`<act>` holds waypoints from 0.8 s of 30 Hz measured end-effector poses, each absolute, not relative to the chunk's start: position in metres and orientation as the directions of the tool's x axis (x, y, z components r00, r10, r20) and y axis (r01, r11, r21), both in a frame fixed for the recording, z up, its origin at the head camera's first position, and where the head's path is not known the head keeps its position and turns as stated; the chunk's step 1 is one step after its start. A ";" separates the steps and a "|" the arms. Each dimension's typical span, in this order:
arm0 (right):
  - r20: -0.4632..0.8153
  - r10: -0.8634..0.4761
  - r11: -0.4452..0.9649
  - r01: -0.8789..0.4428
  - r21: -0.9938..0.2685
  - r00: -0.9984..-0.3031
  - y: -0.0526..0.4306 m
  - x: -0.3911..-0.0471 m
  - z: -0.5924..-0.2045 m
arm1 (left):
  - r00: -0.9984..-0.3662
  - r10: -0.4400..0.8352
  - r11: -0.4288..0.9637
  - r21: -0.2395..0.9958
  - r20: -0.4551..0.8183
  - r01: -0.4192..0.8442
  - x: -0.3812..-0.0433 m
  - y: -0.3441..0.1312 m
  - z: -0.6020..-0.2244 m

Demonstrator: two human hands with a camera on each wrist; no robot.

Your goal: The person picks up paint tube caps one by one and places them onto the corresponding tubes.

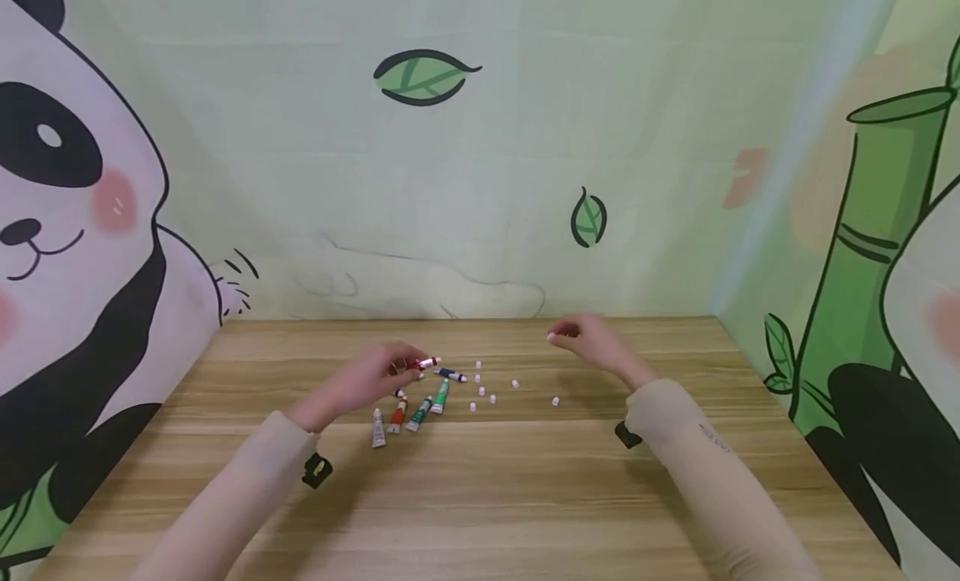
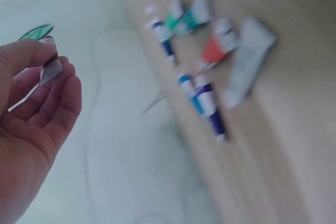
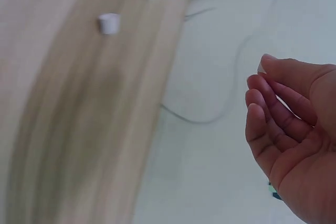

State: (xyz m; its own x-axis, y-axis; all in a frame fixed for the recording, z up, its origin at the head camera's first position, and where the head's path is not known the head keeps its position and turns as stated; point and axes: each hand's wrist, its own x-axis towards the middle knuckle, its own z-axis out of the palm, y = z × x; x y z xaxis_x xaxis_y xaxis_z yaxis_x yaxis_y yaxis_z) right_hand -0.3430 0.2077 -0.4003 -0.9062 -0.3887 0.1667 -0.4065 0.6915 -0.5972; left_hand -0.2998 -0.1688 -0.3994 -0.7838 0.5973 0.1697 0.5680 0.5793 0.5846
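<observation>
Now, a leaf-printed backdrop (image 1: 480, 189) rises at twelve o'clock beyond the table (image 1: 495, 498), with the left hand (image 1: 375, 377) partly screening the tubes beneath. Seven tubes (image 1: 440, 396) lie around nine o'clock of seven loose caps (image 1: 482, 391)! Nearby at ten, left fingers pinch a red tube (image 1: 427, 363), while at two the right hand (image 1: 588, 339) clamps an eighth cap (image 3: 261, 68) between thumb and fingertips.

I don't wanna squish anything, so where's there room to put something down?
The table is bare between the left sleeve and right sleeve, in front of the tubes, and from the right sleeve to the table's right edge. It's crowded by the left hand with tubes, then white caps to its right.
</observation>
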 end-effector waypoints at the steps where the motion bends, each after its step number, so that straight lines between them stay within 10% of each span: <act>1: 0.176 -0.385 0.690 -0.409 -0.597 -0.906 0.208 -0.343 -0.396 | -0.785 0.591 0.577 0.583 0.184 0.571 -0.302 -0.170 -0.395; 24: 0.297 -0.305 0.592 -0.424 -0.685 -0.905 0.209 -0.327 -0.339 | -0.819 0.486 0.639 0.516 0.305 0.571 -0.311 -0.174 -0.333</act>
